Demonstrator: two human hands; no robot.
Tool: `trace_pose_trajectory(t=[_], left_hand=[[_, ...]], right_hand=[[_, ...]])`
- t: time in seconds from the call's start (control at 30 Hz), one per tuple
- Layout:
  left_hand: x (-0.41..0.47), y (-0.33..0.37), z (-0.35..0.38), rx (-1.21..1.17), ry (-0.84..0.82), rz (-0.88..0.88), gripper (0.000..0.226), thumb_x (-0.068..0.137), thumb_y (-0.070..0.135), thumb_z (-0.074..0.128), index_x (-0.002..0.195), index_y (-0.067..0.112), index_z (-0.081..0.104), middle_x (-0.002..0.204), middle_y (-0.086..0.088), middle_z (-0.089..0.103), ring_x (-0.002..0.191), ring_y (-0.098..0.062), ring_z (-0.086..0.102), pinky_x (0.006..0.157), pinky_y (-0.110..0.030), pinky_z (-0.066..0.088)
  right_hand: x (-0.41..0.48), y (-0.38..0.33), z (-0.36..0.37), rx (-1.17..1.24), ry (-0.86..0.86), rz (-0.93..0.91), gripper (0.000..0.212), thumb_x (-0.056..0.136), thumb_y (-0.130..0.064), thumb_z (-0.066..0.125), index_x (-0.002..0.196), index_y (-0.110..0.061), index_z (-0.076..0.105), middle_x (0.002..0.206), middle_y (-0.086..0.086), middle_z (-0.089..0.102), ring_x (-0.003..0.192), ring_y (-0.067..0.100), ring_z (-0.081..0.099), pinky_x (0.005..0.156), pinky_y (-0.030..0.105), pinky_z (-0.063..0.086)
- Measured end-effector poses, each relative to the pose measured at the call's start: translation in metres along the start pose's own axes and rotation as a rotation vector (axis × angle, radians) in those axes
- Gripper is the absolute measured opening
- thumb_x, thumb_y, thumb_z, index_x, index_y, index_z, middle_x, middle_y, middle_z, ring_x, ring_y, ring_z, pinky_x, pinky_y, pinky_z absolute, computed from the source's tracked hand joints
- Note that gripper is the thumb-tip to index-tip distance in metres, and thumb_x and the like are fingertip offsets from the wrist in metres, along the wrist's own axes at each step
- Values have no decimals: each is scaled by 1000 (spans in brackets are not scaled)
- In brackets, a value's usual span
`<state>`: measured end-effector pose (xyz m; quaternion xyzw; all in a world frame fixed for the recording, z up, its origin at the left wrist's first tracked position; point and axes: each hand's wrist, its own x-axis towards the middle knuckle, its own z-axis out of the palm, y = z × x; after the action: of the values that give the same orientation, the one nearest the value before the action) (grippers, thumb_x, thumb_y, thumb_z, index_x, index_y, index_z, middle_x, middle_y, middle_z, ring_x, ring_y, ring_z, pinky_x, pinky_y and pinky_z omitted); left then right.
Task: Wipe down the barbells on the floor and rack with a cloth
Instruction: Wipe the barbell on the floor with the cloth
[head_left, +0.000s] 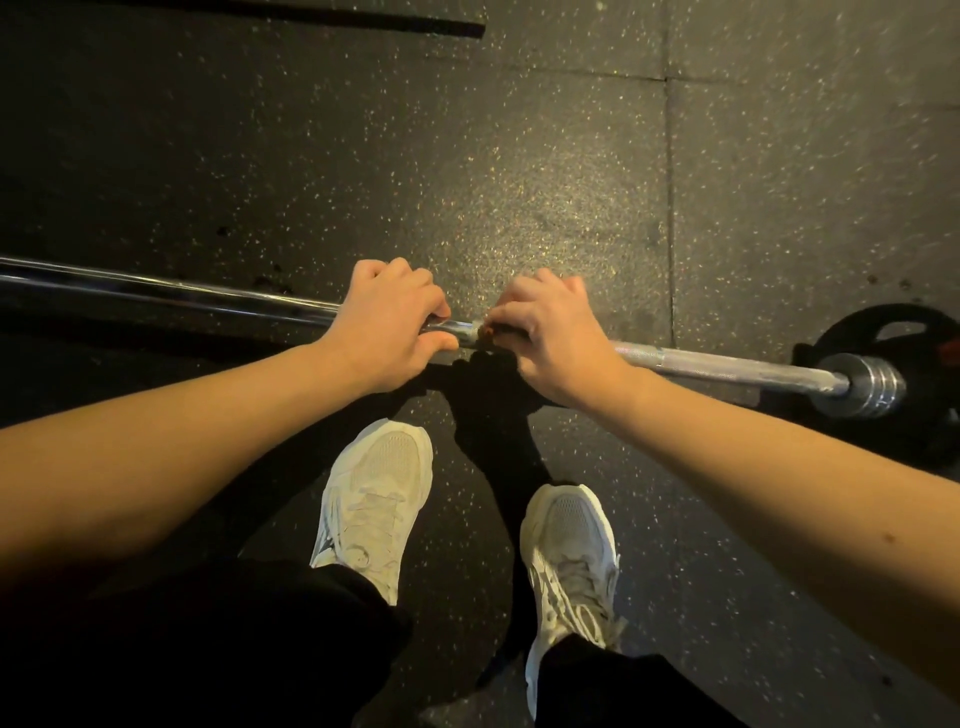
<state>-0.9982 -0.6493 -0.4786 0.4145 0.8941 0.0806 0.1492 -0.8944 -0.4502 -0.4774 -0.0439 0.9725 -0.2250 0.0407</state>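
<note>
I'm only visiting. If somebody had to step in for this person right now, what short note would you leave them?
Left hand: grip curled round the bar, near mid-shaft.
Right hand: curled round the bar just beside it. A small brownish scrap shows between the hands. It may be the cloth but is too small to tell.
The bar runs left to right ahead of the shoes, its right end by a black plate.
Done: cannot tell how much is wiped.
Left: the remaining bars and the rack, which is not in view.
</note>
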Motion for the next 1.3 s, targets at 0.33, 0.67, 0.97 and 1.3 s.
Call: trace_pose_trajectory(t=[0.33, 0.67, 0.97, 1.3], left_hand=[[1, 1, 2, -11, -2, -10, 36, 95, 55, 60, 117, 28, 68, 107, 8, 58, 110, -20, 50, 104, -44, 31], [-2, 0, 5, -42, -2, -6, 34, 95, 53, 61, 116, 27, 67, 104, 10, 52, 108, -19, 49, 103, -44, 32], [-6, 1, 6, -47, 28, 2, 31, 94, 51, 64, 113, 26, 68, 100, 14, 45, 106, -19, 49, 101, -43, 31], [-3, 3, 4, -9, 11, -4, 31, 94, 53, 61, 112, 28, 68, 99, 13, 46, 106, -20, 49, 98, -42, 32]], right_hand=[[-9, -3, 9, -25, 83, -38, 18, 80, -13, 76, 96, -21, 79, 96, -3, 65, 93, 26, 54, 76, 36, 26], [-25, 12, 9, -33, 139, -48, 20, 79, -9, 75, 94, -21, 78, 97, -6, 65, 93, 25, 54, 78, 31, 17], [-31, 26, 0, -56, 102, -211, 16, 83, -14, 69, 94, -21, 79, 98, -5, 66, 95, 23, 53, 81, 32, 21], [-21, 14, 6, -58, 93, -223, 19, 83, -10, 68, 95, -21, 78, 99, -6, 66, 94, 25, 54, 79, 33, 22]])
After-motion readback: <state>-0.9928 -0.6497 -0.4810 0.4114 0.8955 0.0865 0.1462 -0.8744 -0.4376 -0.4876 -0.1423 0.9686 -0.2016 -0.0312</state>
